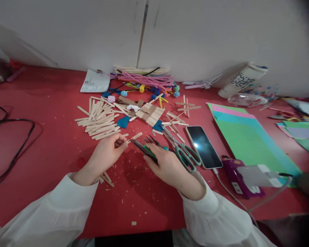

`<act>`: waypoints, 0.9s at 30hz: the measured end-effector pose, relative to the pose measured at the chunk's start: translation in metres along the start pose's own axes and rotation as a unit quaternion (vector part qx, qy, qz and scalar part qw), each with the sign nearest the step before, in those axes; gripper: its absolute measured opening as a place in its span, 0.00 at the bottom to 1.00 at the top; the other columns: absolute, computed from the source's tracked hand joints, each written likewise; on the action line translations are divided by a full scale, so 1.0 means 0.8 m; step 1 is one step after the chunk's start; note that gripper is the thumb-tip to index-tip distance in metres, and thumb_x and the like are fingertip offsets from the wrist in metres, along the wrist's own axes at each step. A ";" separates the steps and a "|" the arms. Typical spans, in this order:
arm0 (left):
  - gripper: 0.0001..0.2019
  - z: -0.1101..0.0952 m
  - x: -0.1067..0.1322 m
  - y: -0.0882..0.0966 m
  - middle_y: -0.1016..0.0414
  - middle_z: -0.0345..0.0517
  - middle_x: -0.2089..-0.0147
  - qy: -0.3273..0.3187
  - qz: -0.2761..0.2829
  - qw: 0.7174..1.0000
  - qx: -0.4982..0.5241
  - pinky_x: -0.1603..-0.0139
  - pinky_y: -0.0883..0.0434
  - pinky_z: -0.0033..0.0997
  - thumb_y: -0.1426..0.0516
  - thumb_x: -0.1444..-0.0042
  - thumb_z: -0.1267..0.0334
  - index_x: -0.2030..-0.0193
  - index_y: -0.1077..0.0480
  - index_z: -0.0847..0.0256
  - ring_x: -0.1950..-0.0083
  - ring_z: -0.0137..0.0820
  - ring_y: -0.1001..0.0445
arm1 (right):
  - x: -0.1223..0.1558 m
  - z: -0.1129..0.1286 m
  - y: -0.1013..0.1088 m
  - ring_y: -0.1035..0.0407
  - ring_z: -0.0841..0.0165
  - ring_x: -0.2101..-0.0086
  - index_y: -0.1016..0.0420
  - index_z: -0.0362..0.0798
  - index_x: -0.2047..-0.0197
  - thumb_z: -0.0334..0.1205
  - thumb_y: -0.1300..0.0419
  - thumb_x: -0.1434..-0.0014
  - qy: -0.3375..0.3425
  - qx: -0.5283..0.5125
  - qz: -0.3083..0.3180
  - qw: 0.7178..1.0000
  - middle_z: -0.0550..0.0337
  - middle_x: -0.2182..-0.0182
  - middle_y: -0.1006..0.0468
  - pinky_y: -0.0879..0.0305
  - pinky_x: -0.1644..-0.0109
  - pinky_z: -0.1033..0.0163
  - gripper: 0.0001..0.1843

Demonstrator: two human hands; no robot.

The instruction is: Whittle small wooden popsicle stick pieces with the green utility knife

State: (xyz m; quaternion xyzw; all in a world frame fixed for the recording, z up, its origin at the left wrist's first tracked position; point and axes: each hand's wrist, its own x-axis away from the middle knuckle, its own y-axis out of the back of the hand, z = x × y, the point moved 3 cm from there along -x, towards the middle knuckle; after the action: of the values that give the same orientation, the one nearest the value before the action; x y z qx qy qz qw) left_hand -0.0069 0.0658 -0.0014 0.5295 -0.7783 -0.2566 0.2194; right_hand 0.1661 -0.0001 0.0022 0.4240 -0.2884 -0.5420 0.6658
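My left hand (106,152) is closed in a pinch on a short wooden craft stick (134,137), held just above the red table (54,137). My right hand (167,166) is wrapped round a green-and-black cutting tool (145,150) whose blade points at the stick's near end. Wood shavings lie scattered on the table beneath both hands. A few cut stick pieces (106,178) rest beside my left wrist.
A heap of craft sticks (100,118) and a glued stick panel (150,114) lie beyond the hands. Scissors (184,152), a phone (203,146), coloured paper (247,135), a purple glue gun (240,175), pipe cleaners (146,79) and a black cable (18,144) are around.
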 end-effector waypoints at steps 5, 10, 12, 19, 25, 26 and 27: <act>0.05 -0.005 0.002 -0.002 0.29 0.38 0.74 0.003 -0.023 1.000 0.009 0.70 0.34 0.25 0.46 0.48 0.61 0.71 0.34 0.58 0.73 0.27 0.32 | 0.003 0.006 -0.002 0.26 0.62 0.60 0.33 0.42 0.49 0.34 0.50 0.40 -0.004 0.052 0.018 0.998 0.49 0.60 0.22 0.30 0.60 0.60 0.16; 0.04 -0.006 0.004 -0.001 0.28 0.38 0.73 -0.006 -0.038 0.999 -0.001 0.70 0.34 0.25 0.45 0.48 0.61 0.71 0.34 0.58 0.73 0.27 0.31 | 0.004 0.006 -0.003 0.26 0.61 0.60 0.33 0.41 0.49 0.33 0.50 0.40 -0.025 0.064 0.007 0.998 0.48 0.58 0.22 0.30 0.59 0.59 0.17; 0.05 -0.006 0.005 -0.002 0.28 0.38 0.73 -0.005 -0.040 0.999 0.002 0.70 0.34 0.25 0.45 0.48 0.61 0.71 0.34 0.58 0.73 0.28 0.31 | 0.005 0.006 -0.004 0.26 0.61 0.61 0.33 0.39 0.48 0.34 0.51 0.40 -0.027 0.058 -0.004 0.998 0.46 0.58 0.22 0.30 0.59 0.58 0.17; 0.06 -0.003 0.004 -0.007 0.27 0.39 0.71 0.017 -0.027 0.998 -0.058 0.70 0.36 0.28 0.46 0.47 0.59 0.70 0.34 0.58 0.71 0.30 0.30 | 0.004 0.011 -0.007 0.26 0.59 0.58 0.33 0.38 0.48 0.32 0.50 0.40 -0.050 0.062 0.040 0.996 0.45 0.59 0.22 0.30 0.58 0.57 0.17; 0.09 0.000 0.002 -0.007 0.29 0.43 0.65 -0.027 -0.028 0.981 -0.188 0.65 0.38 0.30 0.47 0.47 0.61 0.75 0.33 0.59 0.62 0.34 0.30 | 0.006 0.013 -0.008 0.25 0.58 0.62 0.35 0.38 0.46 0.32 0.52 0.41 -0.076 0.104 0.093 0.987 0.44 0.57 0.23 0.30 0.62 0.57 0.20; 0.09 0.002 0.001 -0.008 0.30 0.42 0.65 -0.025 -0.022 0.982 -0.186 0.66 0.38 0.29 0.48 0.46 0.62 0.75 0.33 0.59 0.63 0.32 0.30 | 0.007 0.013 -0.008 0.25 0.58 0.63 0.35 0.38 0.45 0.32 0.52 0.41 -0.074 0.110 0.095 0.987 0.43 0.57 0.23 0.30 0.62 0.56 0.21; 0.08 0.004 0.000 -0.008 0.30 0.42 0.65 -0.017 -0.016 0.984 -0.178 0.67 0.38 0.29 0.49 0.46 0.62 0.74 0.32 0.59 0.65 0.31 0.30 | 0.008 0.014 -0.007 0.25 0.58 0.63 0.36 0.37 0.44 0.32 0.52 0.42 -0.069 0.114 0.097 0.986 0.43 0.56 0.24 0.30 0.62 0.56 0.23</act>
State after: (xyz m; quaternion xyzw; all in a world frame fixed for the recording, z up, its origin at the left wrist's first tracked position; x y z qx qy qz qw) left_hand -0.0043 0.0640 -0.0084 0.4898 -0.7152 -0.4037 0.2925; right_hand 0.1558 -0.0091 0.0019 0.4290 -0.4336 -0.4658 0.6411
